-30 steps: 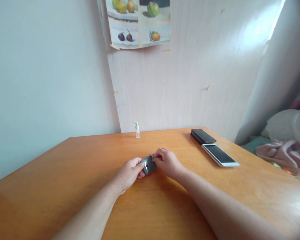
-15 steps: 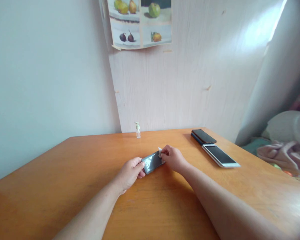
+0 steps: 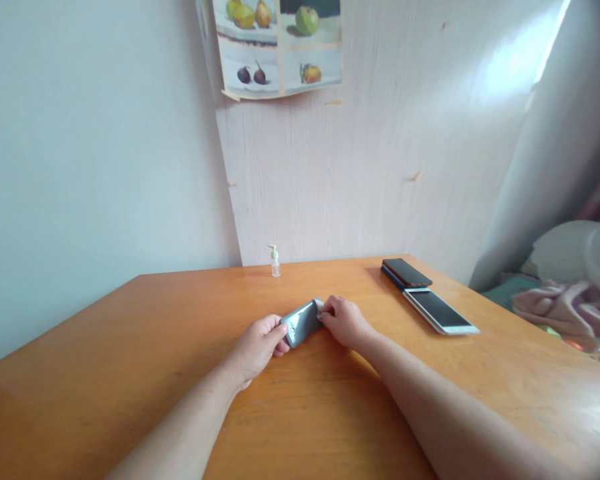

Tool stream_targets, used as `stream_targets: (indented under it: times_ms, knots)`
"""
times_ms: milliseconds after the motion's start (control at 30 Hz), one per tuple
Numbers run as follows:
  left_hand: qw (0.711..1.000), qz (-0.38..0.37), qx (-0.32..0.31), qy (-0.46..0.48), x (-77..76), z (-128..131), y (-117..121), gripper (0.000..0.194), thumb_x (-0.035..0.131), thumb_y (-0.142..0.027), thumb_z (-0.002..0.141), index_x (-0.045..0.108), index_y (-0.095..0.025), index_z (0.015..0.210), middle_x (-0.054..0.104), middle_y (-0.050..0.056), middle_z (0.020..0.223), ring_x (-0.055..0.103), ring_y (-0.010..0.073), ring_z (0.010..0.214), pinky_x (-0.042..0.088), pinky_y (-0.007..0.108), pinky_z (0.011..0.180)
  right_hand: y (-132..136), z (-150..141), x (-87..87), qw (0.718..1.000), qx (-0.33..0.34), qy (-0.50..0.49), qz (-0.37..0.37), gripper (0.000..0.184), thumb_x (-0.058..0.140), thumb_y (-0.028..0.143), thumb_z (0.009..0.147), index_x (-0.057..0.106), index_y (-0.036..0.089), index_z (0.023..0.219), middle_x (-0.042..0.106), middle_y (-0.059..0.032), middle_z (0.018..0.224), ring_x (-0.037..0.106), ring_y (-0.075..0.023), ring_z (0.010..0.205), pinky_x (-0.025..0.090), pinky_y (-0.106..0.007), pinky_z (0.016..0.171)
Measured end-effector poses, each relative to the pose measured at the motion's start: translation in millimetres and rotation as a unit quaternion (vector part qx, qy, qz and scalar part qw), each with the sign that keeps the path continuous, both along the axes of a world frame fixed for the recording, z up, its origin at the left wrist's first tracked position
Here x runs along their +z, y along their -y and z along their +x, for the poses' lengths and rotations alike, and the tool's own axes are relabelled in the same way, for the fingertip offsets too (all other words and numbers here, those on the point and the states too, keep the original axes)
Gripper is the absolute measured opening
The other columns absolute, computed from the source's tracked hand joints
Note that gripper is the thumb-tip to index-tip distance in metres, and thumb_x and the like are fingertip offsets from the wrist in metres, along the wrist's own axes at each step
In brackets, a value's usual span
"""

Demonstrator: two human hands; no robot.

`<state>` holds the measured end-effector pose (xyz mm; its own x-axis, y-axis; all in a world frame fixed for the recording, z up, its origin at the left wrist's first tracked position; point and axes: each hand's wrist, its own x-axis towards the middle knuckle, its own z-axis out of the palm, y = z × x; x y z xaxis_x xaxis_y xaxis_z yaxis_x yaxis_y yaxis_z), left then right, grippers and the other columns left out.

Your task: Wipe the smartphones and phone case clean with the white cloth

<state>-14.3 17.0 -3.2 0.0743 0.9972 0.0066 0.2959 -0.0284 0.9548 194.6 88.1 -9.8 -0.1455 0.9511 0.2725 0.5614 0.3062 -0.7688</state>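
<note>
A grey smartphone (image 3: pixel 303 325) is tilted up in front of me over the wooden table. My left hand (image 3: pixel 261 345) grips its lower left end, thumb on the front face and fingers underneath. At the upper right end, my right hand (image 3: pixel 344 321) is closed in a pinch on a small white wipe (image 3: pixel 319 309), which touches the phone's edge. Most of the wipe is hidden by my fingers. Light reflects off the phone's screen.
A small clear pump bottle (image 3: pixel 275 263) stands near the back edge of the wooden table (image 3: pixel 155 347). To the right lie a white tablet (image 3: pixel 441 311) and a dark device in a case (image 3: pixel 407 272). Crumpled cloth (image 3: pixel 555 303) lies beyond the table's right edge.
My right hand has shifted slightly down with the wipe, from the screen's upper right part to the phone's end edge. The phone has tilted a little; my left hand keeps its grip.
</note>
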Motion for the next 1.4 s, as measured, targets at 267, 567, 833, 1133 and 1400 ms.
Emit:
stream_targets:
  times_ms: [267, 567, 833, 1133, 1400]
  knots:
    - [0.995, -0.013, -0.004, 0.099, -5.7, -7.9, -2.5, 0.030, 0.062, -0.046, 0.083, 0.059, -0.016, 0.085, 0.061, 0.000, 0.069, 0.056, 0.0117, 0.064, 0.044, 0.023, 0.065, -6.3, 2.5, -3.2, 0.975, -0.009, -0.176, -0.133, 0.007, 0.061, 0.018, 0.077, 0.055, 0.020, 0.074, 0.062, 0.0024, 0.057, 0.056, -0.0114, 0.051, 0.037, -0.022, 0.052]
    - [0.975, -0.019, 0.018, 0.221, -3.2, -11.8, -2.9, 0.029, 0.071, -0.041, 0.080, 0.061, -0.015, 0.090, 0.059, 0.000, 0.077, 0.053, 0.0083, 0.064, 0.045, 0.021, 0.063, 0.3, 0.4, 8.5, 0.909, 0.041, -0.349, -0.226, 0.010, 0.061, 0.015, 0.074, 0.052, 0.019, 0.072, 0.061, -0.0008, 0.060, 0.055, -0.0099, 0.050, 0.030, -0.018, 0.040]
    - [0.978, 0.004, 0.015, 0.206, -6.7, -11.0, -4.3, 0.029, 0.070, -0.042, 0.082, 0.065, -0.016, 0.092, 0.061, 0.000, 0.076, 0.056, 0.0096, 0.068, 0.047, 0.022, 0.067, 7.1, 1.9, 18.1, 0.887, 0.097, -0.395, -0.217, 0.017, 0.072, 0.025, 0.071, 0.061, 0.015, 0.080, 0.065, -0.0036, 0.073, 0.056, -0.0088, 0.060, 0.031, -0.018, 0.045]
    - [0.937, -0.006, 0.086, 0.338, -1.0, -10.9, -8.5, 0.032, 0.067, -0.041, 0.085, 0.063, -0.013, 0.100, 0.071, 0.013, 0.099, 0.068, 0.0199, 0.089, 0.054, 0.037, 0.087, 29.4, -15.0, 21.6, 0.948, 0.163, -0.270, -0.035, 0.019, 0.066, 0.034, 0.078, 0.058, 0.020, 0.088, 0.063, 0.0008, 0.072, 0.056, -0.0124, 0.066, 0.041, -0.024, 0.060]
    - [0.923, 0.012, 0.113, 0.368, -6.0, -18.4, -15.2, 0.008, 0.063, -0.019, 0.076, 0.060, -0.016, 0.083, 0.069, 0.003, 0.079, 0.064, 0.0144, 0.072, 0.052, 0.026, 0.067, 56.8, -27.1, 18.6, 0.966, 0.222, -0.043, 0.124, 0.019, 0.055, 0.014, 0.084, 0.068, 0.023, 0.095, 0.068, -0.0020, 0.088, 0.061, -0.0139, 0.079, 0.045, -0.024, 0.072]
